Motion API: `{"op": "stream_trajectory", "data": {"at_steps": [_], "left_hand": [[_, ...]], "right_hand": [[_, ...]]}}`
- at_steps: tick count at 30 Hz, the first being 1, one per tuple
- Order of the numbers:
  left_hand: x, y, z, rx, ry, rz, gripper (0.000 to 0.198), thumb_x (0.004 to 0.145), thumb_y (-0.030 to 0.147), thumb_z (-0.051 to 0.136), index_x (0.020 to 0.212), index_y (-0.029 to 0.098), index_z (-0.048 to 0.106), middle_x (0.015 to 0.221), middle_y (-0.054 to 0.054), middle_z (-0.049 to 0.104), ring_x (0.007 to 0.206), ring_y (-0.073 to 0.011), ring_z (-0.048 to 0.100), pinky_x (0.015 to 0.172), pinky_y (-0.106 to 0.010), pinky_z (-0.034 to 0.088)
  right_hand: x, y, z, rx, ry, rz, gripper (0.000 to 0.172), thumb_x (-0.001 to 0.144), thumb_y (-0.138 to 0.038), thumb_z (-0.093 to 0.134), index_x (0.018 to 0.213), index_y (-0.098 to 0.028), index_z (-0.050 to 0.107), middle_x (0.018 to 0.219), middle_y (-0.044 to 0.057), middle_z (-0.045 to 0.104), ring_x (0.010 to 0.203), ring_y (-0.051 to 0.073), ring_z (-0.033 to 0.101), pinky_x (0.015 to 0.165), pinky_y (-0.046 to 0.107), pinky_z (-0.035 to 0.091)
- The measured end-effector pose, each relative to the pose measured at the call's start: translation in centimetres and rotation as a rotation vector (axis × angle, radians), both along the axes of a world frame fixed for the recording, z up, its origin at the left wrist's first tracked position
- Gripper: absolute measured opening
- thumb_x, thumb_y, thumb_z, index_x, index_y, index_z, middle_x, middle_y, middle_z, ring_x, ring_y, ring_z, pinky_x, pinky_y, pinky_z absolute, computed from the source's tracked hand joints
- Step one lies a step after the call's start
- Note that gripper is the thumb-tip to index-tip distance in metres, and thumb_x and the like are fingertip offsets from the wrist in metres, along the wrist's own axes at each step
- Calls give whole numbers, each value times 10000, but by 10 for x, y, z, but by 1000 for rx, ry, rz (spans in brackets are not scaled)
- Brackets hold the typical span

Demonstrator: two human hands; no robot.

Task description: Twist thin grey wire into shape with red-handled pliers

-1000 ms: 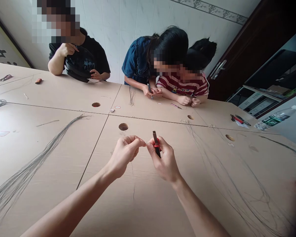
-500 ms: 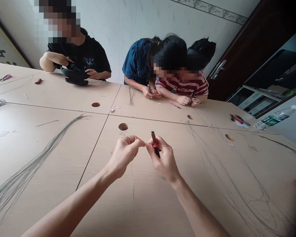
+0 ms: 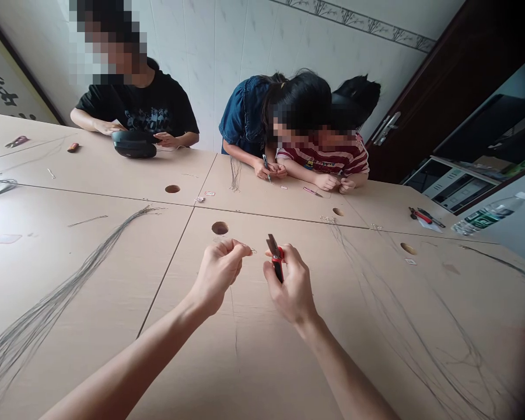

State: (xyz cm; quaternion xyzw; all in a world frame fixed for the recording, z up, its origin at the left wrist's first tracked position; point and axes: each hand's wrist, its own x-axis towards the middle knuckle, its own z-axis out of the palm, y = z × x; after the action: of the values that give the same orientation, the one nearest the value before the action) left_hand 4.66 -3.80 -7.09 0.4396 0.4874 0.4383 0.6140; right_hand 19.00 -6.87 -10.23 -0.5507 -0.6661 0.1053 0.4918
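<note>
Over the middle of the table, my left hand [image 3: 221,274] is closed in a pinch on a thin wire [image 3: 235,326]. A small loop of it sticks out past the fingertips, and its long end hangs below the hand. My right hand [image 3: 293,286] is wrapped round small pliers [image 3: 276,262] with red-and-black handles. Their dark jaws point up and away from me, slightly parted, with nothing seen between them. A short gap separates the pliers from the wire loop.
A long bundle of grey wires [image 3: 91,262] lies on the left, and looser wires [image 3: 389,303] spread on the right. Round holes pierce the table [image 3: 192,361]. Three people sit across from me. A plastic bottle [image 3: 492,214] and more pliers [image 3: 424,216] lie far right.
The pliers have moved off the wire at my left fingertips, and their jaws have parted. A small loop now shows there. Across the table, the person in black has lowered a hand onto a black object.
</note>
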Motion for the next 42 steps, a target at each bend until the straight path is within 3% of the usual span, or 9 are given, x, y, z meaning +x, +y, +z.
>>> {"op": "stream_trajectory", "data": {"at_steps": [5,10,21,26,42], "left_hand": [[-3,3,2,13,-47,53,117,713,225,594,660,161,511,474,106,231,451,-47,148,433,-222,123],[-2,5,-2,23,-38,61,150,730,235,593,644,168,491,479,101,228,457,-50,153,435,-224,123],[5,-1,-9,68,8,53,203,756,279,598,625,173,484,514,93,211,490,-66,132,444,-227,122],[7,-4,-12,95,36,36,183,774,316,608,683,165,561,518,87,244,501,-75,146,448,-224,132],[9,-7,-15,94,97,30,209,801,325,597,677,164,549,489,82,288,486,-68,191,428,-199,167]], "right_hand": [[-1,3,-11,62,-271,-123,161,753,-102,477,882,-195,498,792,37,562,763,208,511,727,351,416],[-6,0,-13,18,-363,-156,165,741,-98,471,866,-196,515,780,38,580,760,211,536,702,335,400],[-10,-1,-12,-37,-325,-165,169,727,-97,463,855,-196,511,785,33,585,763,206,544,699,324,405],[-12,-1,-13,-51,-303,-162,155,726,-104,457,841,-197,504,780,32,584,748,203,539,689,317,411],[-13,-1,-16,-74,-308,-160,102,795,-130,427,740,-209,461,683,10,567,615,167,538,539,256,333]]}}
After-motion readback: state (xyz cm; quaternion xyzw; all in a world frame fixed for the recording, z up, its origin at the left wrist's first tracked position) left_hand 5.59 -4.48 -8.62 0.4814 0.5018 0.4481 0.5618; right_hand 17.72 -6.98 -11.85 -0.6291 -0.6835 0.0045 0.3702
